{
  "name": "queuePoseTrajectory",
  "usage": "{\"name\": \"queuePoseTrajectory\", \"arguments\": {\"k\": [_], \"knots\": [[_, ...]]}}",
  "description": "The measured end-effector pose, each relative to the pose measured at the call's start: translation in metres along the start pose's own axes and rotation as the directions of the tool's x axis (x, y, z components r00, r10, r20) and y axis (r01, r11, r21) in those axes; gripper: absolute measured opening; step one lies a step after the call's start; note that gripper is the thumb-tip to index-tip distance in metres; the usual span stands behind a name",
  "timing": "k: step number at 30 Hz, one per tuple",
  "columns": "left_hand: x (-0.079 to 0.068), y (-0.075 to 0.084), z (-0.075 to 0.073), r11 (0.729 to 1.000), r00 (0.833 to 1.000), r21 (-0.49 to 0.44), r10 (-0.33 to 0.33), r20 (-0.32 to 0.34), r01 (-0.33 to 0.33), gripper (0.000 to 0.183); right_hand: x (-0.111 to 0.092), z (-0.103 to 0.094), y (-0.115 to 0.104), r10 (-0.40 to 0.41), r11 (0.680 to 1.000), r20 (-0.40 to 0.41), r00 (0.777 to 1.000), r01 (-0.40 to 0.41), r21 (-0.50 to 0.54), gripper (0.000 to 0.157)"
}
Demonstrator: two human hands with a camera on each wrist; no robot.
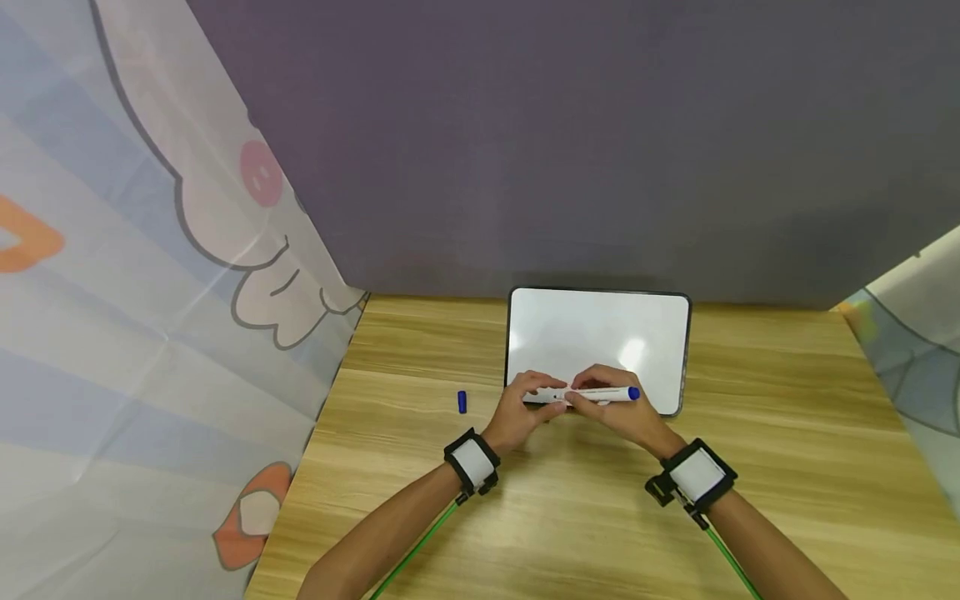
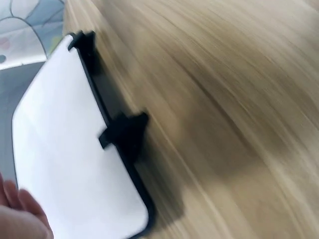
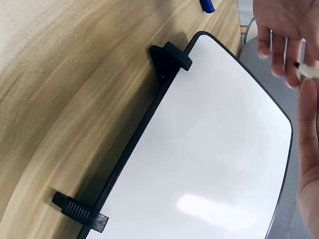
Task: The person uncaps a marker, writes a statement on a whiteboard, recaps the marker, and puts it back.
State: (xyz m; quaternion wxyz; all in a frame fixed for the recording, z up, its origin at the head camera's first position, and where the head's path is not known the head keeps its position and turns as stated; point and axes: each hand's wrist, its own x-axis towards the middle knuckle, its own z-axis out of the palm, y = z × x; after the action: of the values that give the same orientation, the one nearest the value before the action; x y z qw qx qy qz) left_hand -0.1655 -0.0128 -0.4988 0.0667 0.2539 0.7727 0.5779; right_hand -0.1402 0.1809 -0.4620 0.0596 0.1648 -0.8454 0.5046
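Note:
My right hand [image 1: 618, 408] pinches a white marker [image 1: 600, 395] held level above the whiteboard's near edge, its blue end pointing right. Its dark tip, uncapped, shows in the right wrist view beside the fingers of my left hand [image 3: 284, 37]. In the head view the left hand [image 1: 521, 408] has thumb and fingers spread on either side of that tip; any contact is unclear. Under both hands is the black-rimmed whiteboard [image 1: 592, 329], with nothing written on its visible face. A blue marker cap [image 1: 462, 402] lies on the table, left of the left hand.
Black clamp-like feet [image 2: 127, 132] sit along the whiteboard's near edge. A wooden table [image 1: 570, 533] carries everything, backed by a dark grey panel [image 1: 562, 150]. Cartoon-printed cloth [image 1: 112, 375] hangs at the left, and more at the right. Green cables [image 1: 420, 546] trail from the wrist bands.

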Motion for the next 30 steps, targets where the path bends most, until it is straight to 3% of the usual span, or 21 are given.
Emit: {"name": "queuePoseTrajectory", "arguments": {"k": [2, 4, 7, 10, 12, 15, 19, 24, 30], "knots": [[0.000, 0.000, -0.004, 1.000, 0.997, -0.017, -0.011, -0.083, 0.009, 0.030, 0.001, -0.001, -0.004, -0.037, 0.999, -0.043, 0.998, 0.037, -0.004, 0.012], [0.000, 0.004, -0.010, 0.999, 0.983, -0.020, -0.029, -0.183, 0.025, 0.032, 0.001, -0.002, -0.009, -0.061, 0.998, -0.085, 0.994, 0.061, -0.004, 0.015], [0.002, -0.004, -0.015, 0.995, 0.940, -0.029, -0.098, -0.326, 0.094, 0.035, 0.004, 0.000, -0.012, -0.085, 0.996, -0.148, 0.985, 0.088, 0.016, 0.017], [0.006, -0.027, -0.016, 0.989, 0.890, -0.010, -0.140, -0.433, 0.151, 0.038, 0.009, 0.004, -0.009, -0.113, 0.992, -0.200, 0.973, 0.122, 0.034, 0.020], [0.010, -0.043, -0.016, 0.984, 0.867, -0.010, -0.160, -0.472, 0.177, 0.039, 0.014, 0.008, -0.007, -0.149, 0.986, -0.220, 0.964, 0.162, 0.039, 0.021], [0.015, -0.046, -0.016, 0.982, 0.863, -0.020, -0.173, -0.475, 0.185, 0.038, 0.023, 0.011, -0.012, -0.185, 0.980, -0.231, 0.955, 0.196, 0.026, 0.023], [0.019, -0.052, -0.017, 0.978, 0.874, -0.067, -0.206, -0.440, 0.197, 0.035, 0.034, 0.020, -0.013, -0.180, 0.982, -0.233, 0.956, 0.190, 0.021, 0.024], [0.022, -0.057, -0.016, 0.968, 0.885, -0.094, -0.250, -0.393, 0.231, 0.033, 0.049, 0.033, -0.009, -0.089, 0.993, -0.262, 0.961, 0.108, 0.056, 0.024], [0.026, -0.061, -0.015, 0.966, 0.885, -0.024, -0.246, -0.395, 0.257, 0.030, 0.065, 0.047, -0.003, 0.016, 0.995, -0.300, 0.954, 0.015, 0.098, 0.022]]}}
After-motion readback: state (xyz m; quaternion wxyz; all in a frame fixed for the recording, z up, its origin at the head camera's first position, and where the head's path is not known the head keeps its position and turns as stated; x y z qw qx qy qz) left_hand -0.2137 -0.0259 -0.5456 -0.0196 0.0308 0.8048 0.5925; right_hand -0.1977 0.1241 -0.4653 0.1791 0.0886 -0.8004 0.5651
